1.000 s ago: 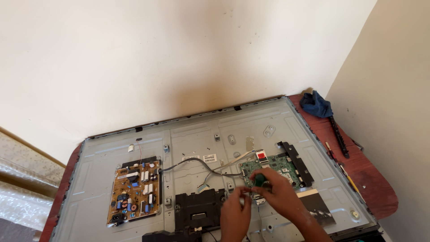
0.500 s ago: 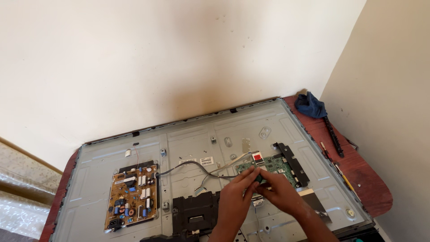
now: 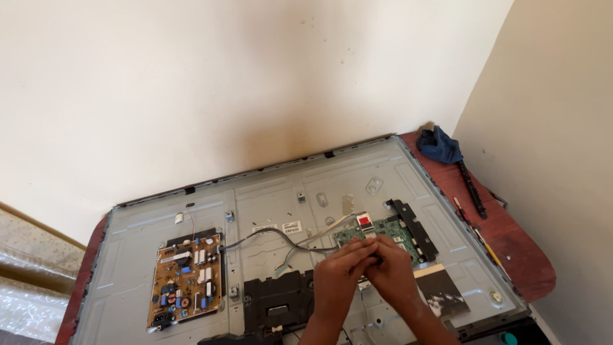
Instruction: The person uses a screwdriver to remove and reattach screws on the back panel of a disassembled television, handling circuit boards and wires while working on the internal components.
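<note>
A flat-screen television lies face down with its back cover off, showing its grey metal chassis (image 3: pixel 268 211). My left hand (image 3: pixel 340 275) and my right hand (image 3: pixel 393 271) meet over the green main circuit board (image 3: pixel 399 231) at the right of the chassis. The fingertips of both hands are pinched together just above that board. What they pinch is too small to make out. A grey cable bundle (image 3: pixel 274 235) runs from the left towards my hands, and a flat white ribbon cable (image 3: pixel 322 233) lies beside it.
A brown power supply board (image 3: pixel 186 280) sits at the left of the chassis, with a black plastic part (image 3: pixel 278 301) below the middle. The television rests on a reddish wooden table (image 3: pixel 511 243). A blue cloth (image 3: pixel 439 145) and a long black tool (image 3: pixel 472 188) lie at the table's right end, near the wall corner.
My left hand has moved up and to the right to join my right hand over the green board. The camera has tilted a little, so the scene sits slightly higher.
</note>
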